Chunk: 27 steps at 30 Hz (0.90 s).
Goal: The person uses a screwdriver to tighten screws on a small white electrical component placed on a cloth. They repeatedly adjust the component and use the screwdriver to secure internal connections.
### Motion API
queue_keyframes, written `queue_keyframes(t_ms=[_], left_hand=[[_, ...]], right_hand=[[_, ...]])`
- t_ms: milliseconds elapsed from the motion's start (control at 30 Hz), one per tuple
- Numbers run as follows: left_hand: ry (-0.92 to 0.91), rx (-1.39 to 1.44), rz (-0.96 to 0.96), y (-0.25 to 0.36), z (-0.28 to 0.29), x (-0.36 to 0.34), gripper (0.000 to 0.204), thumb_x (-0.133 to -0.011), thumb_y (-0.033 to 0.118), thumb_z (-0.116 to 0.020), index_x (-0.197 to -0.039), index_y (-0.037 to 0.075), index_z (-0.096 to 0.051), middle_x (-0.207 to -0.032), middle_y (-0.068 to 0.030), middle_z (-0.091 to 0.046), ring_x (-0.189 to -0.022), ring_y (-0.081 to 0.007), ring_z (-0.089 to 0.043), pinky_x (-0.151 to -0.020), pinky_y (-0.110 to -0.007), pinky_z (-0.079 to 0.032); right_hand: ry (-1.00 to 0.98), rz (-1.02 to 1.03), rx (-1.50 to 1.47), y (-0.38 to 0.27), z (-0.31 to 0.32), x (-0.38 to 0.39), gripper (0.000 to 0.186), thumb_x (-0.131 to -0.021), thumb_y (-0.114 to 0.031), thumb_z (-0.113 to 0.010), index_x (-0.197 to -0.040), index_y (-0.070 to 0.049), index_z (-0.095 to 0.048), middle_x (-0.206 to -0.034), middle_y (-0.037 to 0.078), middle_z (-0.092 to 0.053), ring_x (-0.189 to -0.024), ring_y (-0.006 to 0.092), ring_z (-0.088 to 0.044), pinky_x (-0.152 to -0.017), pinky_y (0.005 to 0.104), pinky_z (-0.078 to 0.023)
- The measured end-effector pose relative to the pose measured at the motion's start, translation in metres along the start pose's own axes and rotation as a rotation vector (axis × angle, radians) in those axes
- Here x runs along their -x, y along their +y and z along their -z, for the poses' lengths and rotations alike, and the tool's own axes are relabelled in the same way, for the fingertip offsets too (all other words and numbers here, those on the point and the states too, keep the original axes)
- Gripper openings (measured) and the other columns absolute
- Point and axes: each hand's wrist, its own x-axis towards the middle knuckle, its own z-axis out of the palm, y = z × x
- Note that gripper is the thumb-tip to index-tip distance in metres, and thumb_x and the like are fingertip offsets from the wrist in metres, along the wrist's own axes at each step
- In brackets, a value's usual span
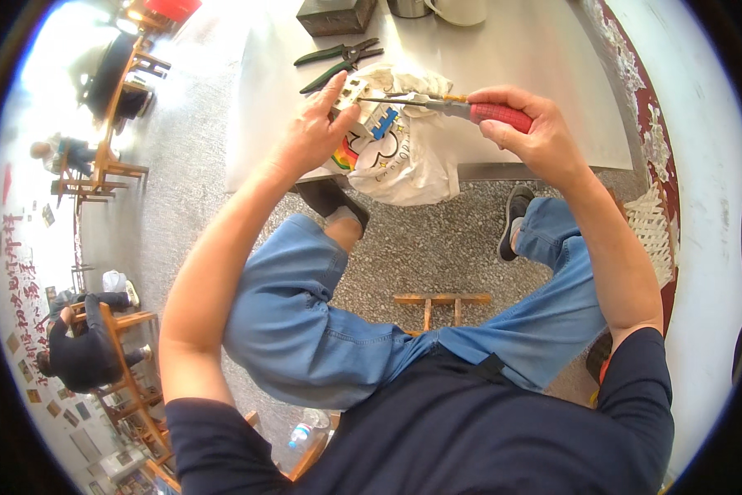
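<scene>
My left hand (311, 128) pinches a small pale piece with dark spots (351, 92) between thumb and fingers, above a white printed cloth (416, 169) at the table's near edge. Wrapped around a textured red handle, my right hand (536, 132) holds a red-handled tool (500, 116) with a grey metal neck and a thin dark tip. That tip points left and reaches the pale piece. Whether the tool is pliers or a driver, I cannot tell. Beyond my left hand lie green-handled pliers (343, 59) with their handles spread.
A dark rectangular block (335, 15) stands on the metal-topped table (544, 66), near a metal cup (409, 7) and a pale container (460, 8). Right of the table is a wall with peeling paint (647, 107). Seated people (82, 351) and wooden stools are off to the left.
</scene>
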Motion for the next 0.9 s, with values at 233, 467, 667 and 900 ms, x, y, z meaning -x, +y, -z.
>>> queue_keyframes(t_ms=[233,467,667,900], left_hand=[[-0.042,-0.213,-0.336,-0.031,-0.027,-0.014,0.052,-0.1,0.027,-0.057,-0.147,0.008,-0.048,-0.141,-0.0288,-0.053,-0.12,-0.0373,-0.063,-0.1,-0.042,-0.053],[-0.036,0.006,-0.084,0.001,0.0,0.001,0.068,-0.102,0.042,-0.046,-0.154,-0.001,-0.036,-0.14,-0.0302,-0.053,-0.128,-0.0428,-0.055,-0.11,-0.048,-0.046],[0.024,0.049,-0.103,0.003,-0.001,0.001,0.068,-0.099,0.038,-0.051,-0.15,-0.005,-0.04,-0.143,-0.0297,-0.052,-0.132,-0.0407,-0.053,-0.113,-0.043,-0.043],[0.058,0.148,-0.065,0.017,0.0,-0.002,0.056,-0.093,0.031,-0.057,-0.137,-0.004,-0.05,-0.128,-0.0304,-0.061,-0.119,-0.0444,-0.06,-0.104,-0.047,-0.048]], right_hand=[[0.036,0.067,0.163,-0.006,-0.004,0.004,0.03,-0.088,-0.003,-0.066,-0.119,0.0,-0.067,-0.115,0.011,-0.07,-0.108,0.0187,-0.066,-0.098,0.0321,-0.051],[-0.04,0.368,0.399,-0.012,-0.016,0.013,0.035,-0.082,0.016,-0.064,-0.114,0.001,-0.066,-0.123,0.013,-0.059,-0.105,0.0237,-0.064,-0.088,0.0312,-0.053],[-0.05,0.526,0.628,-0.014,-0.011,0.011,0.035,-0.082,0.016,-0.065,-0.112,0.0,-0.068,-0.123,0.015,-0.058,-0.097,0.0258,-0.063,-0.084,0.0354,-0.054],[-0.056,0.516,0.628,-0.013,-0.005,0.012,0.036,-0.084,0.017,-0.063,-0.114,-0.001,-0.067,-0.122,0.014,-0.058,-0.098,0.0266,-0.065,-0.086,0.0344,-0.055]])
